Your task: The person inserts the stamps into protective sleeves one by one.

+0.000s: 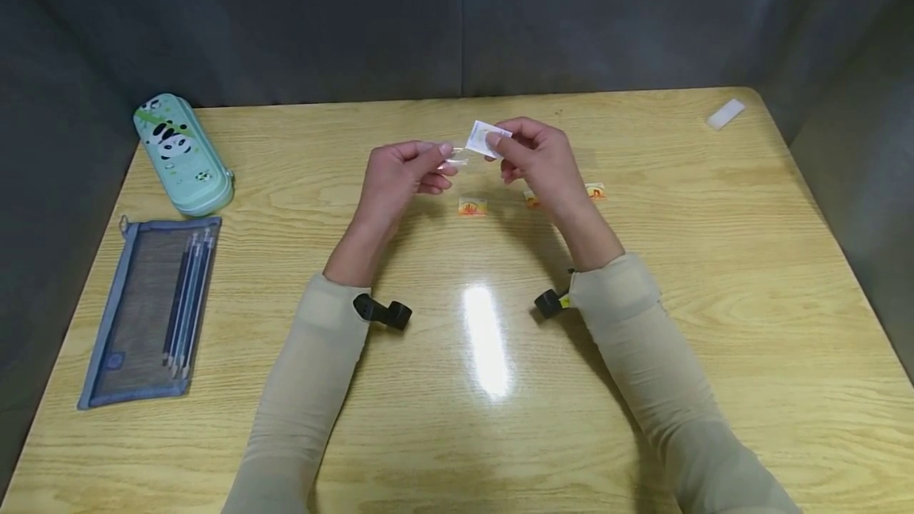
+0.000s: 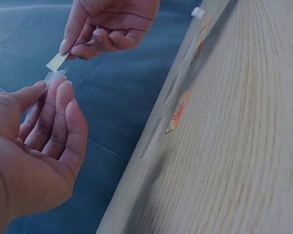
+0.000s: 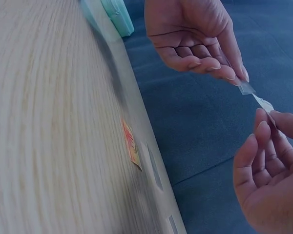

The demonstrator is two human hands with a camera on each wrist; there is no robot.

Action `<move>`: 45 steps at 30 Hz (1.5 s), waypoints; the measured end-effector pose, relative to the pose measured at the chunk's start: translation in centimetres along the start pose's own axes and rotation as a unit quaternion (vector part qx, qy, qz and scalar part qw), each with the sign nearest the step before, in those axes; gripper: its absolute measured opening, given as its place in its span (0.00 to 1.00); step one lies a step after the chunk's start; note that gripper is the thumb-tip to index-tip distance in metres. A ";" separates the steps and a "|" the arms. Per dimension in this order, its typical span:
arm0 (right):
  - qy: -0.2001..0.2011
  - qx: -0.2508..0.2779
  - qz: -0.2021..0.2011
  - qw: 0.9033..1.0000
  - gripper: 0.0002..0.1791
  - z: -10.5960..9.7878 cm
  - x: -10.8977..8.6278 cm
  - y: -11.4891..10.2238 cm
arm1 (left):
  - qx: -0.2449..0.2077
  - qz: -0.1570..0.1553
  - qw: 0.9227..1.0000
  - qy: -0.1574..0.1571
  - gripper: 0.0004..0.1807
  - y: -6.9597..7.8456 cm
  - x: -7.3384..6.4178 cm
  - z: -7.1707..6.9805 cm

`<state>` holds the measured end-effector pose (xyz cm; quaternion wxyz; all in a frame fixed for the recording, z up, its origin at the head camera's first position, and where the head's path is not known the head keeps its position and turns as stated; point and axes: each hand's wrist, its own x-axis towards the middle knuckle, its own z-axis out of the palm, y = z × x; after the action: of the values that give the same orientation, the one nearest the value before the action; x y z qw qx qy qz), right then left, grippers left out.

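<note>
My left hand (image 1: 407,173) pinches a small clear plastic piece (image 3: 246,87) between thumb and fingertips. To its right, my right hand (image 1: 543,157) holds a small white printed slip (image 1: 480,136) between thumb and index finger. Both hands are raised over the far part of the table, and the slip's edge is right at the plastic in both wrist views. Below them on the table lies a small orange and yellow printed piece (image 1: 472,208). Two similar pieces, one a printed piece (image 1: 596,191), lie near my right wrist, the other partly hidden behind it.
A mint panda pencil case (image 1: 184,157) stands at the far left of the wooden table (image 1: 428,435). Nearer me lies a blue mesh zip pouch (image 1: 139,308) holding several pencils. A white block (image 1: 726,113) lies in the far right corner. Dark curtains (image 1: 321,22) surround the table.
</note>
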<state>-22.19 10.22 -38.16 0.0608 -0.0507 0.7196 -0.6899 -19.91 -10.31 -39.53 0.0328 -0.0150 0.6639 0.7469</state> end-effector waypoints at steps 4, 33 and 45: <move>0.011 0.011 0.005 1.000 0.04 -0.1 0.0 0.0 | 0.000 -0.013 1.000 0.000 0.15 0.0 0.0 0.1; -0.013 -0.024 0.019 0.999 0.09 -0.2 0.1 0.0 | 0.002 -0.010 1.000 0.002 0.15 0.3 -0.2 -0.2; 0.013 0.008 -0.024 1.000 0.02 -0.1 0.0 -0.1 | 0.000 -0.015 1.000 0.001 0.16 0.0 -0.1 -0.1</move>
<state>-22.25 10.33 -38.04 0.0351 -0.0583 0.7136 -0.6972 -19.85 -10.36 -39.55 0.0431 -0.0255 0.6637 0.7463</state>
